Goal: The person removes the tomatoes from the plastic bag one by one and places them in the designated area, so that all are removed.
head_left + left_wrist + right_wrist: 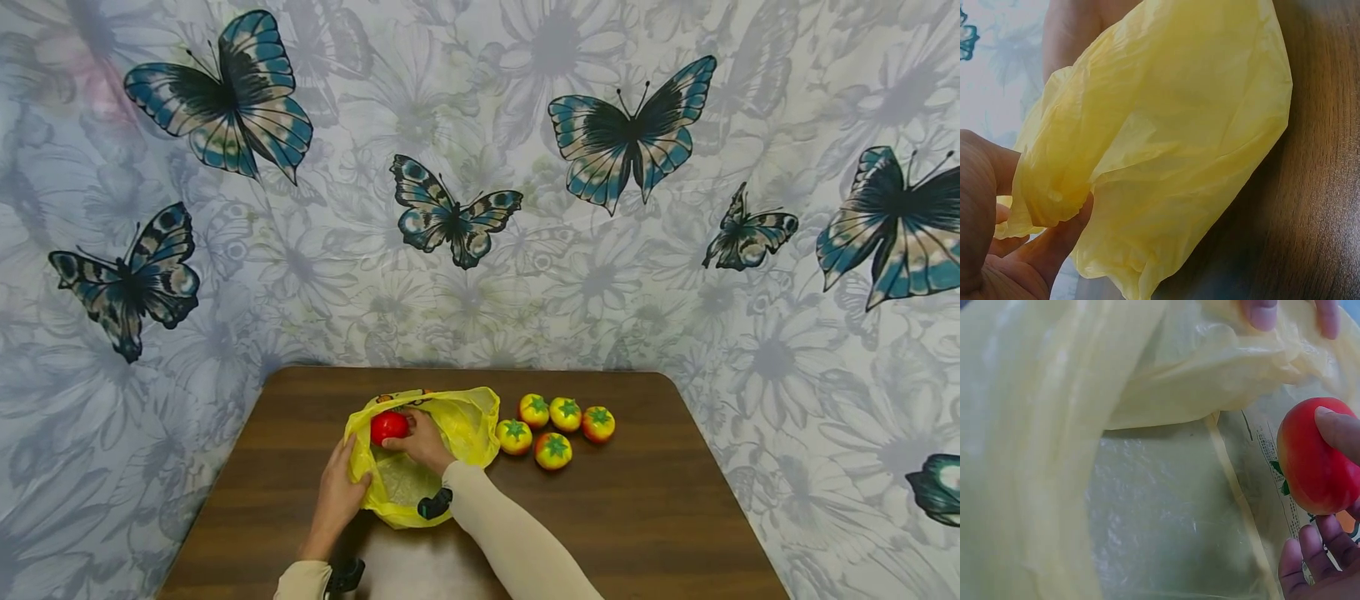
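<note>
A yellow plastic bag [468, 429] lies on the table with its mouth spread wide. My left hand [341, 492] grips the bag's near-left rim, the film pinched between thumb and fingers [1054, 247] in the left wrist view. Inside the bag's mouth, my right hand [423, 442] holds a smooth red tomato [388, 427] with a small green leafy top. In the right wrist view the thumb presses on that tomato [1313, 462] from above, with fingers below it, over the bag's printed inner side.
Right of the bag, several yellow-and-red tomatoes [553, 451] with green star-shaped tops sit in a loose group on the brown wooden table [637, 517]. Behind the table's far edge stands a wall [360, 317] with a flower and butterfly pattern.
</note>
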The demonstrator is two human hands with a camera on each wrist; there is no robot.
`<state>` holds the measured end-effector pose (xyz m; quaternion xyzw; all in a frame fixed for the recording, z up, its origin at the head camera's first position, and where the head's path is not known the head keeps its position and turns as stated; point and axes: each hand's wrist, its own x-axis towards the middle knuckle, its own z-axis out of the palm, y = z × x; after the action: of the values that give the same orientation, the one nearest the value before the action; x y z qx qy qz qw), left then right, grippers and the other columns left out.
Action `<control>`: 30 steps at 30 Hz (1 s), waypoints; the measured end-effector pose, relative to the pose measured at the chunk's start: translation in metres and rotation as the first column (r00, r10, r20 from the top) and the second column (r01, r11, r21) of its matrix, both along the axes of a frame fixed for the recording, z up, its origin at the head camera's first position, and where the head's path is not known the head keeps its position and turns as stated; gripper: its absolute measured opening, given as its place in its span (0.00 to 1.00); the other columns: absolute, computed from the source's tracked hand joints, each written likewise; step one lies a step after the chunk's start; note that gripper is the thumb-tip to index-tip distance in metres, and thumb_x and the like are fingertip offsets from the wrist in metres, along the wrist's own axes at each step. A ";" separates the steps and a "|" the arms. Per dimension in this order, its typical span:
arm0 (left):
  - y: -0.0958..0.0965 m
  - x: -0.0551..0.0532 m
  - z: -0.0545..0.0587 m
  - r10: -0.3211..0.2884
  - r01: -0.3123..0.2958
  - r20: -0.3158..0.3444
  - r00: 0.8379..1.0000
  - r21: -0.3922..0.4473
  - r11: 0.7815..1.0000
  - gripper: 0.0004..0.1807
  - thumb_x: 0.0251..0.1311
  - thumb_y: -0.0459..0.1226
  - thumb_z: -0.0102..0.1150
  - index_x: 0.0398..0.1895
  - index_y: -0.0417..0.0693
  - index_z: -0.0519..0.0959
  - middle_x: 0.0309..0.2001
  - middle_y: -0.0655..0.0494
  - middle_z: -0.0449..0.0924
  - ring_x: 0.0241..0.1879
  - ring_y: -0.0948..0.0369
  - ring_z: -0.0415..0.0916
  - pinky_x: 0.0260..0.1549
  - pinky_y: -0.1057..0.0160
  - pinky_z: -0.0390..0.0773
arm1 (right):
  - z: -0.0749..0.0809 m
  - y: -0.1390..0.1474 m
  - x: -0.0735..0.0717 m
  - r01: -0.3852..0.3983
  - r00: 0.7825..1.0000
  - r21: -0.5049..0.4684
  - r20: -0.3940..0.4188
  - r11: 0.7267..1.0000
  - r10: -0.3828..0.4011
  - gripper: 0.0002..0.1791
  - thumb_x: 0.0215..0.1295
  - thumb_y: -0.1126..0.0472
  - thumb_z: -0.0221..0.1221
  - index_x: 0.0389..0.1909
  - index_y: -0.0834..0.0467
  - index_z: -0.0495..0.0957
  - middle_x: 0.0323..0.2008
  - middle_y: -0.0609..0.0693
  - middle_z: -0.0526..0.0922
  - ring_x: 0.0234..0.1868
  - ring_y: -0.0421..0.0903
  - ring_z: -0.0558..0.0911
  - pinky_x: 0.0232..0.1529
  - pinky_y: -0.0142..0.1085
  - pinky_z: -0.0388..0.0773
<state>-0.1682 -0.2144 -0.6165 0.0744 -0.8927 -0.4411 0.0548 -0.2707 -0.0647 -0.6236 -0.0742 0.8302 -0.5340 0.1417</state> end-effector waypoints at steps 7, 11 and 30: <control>-0.001 0.000 0.002 0.004 -0.004 0.019 1.000 0.000 1.000 0.43 0.58 0.28 0.60 0.76 0.35 0.52 0.75 0.32 0.48 0.72 0.34 0.53 0.69 0.38 0.57 | 0.000 0.004 0.003 0.012 1.000 -0.026 0.018 1.000 -0.011 0.38 0.52 0.51 0.73 0.63 0.56 0.71 0.56 0.54 0.80 0.54 0.51 0.81 0.54 0.46 0.81; -0.001 0.001 0.003 0.007 -0.007 0.021 1.000 -0.001 1.000 0.43 0.58 0.28 0.60 0.76 0.35 0.52 0.75 0.31 0.47 0.72 0.34 0.53 0.69 0.37 0.56 | 0.002 0.006 0.005 0.011 1.000 -0.049 0.008 0.999 -0.010 0.36 0.52 0.53 0.73 0.62 0.56 0.72 0.54 0.53 0.81 0.51 0.49 0.81 0.52 0.45 0.81; -0.004 0.004 0.001 0.016 -0.016 0.014 1.000 -0.013 1.000 0.43 0.58 0.28 0.60 0.76 0.35 0.52 0.75 0.30 0.48 0.71 0.33 0.53 0.69 0.37 0.55 | 0.007 0.025 0.015 0.060 0.998 -0.125 -0.011 0.990 -0.062 0.36 0.53 0.50 0.72 0.62 0.53 0.71 0.56 0.51 0.79 0.54 0.48 0.78 0.55 0.46 0.79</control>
<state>-0.1645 -0.2185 -0.6154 0.0845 -0.8953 -0.4343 0.0525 -0.2555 -0.0398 -0.6168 -0.0614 0.7981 -0.5884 0.1139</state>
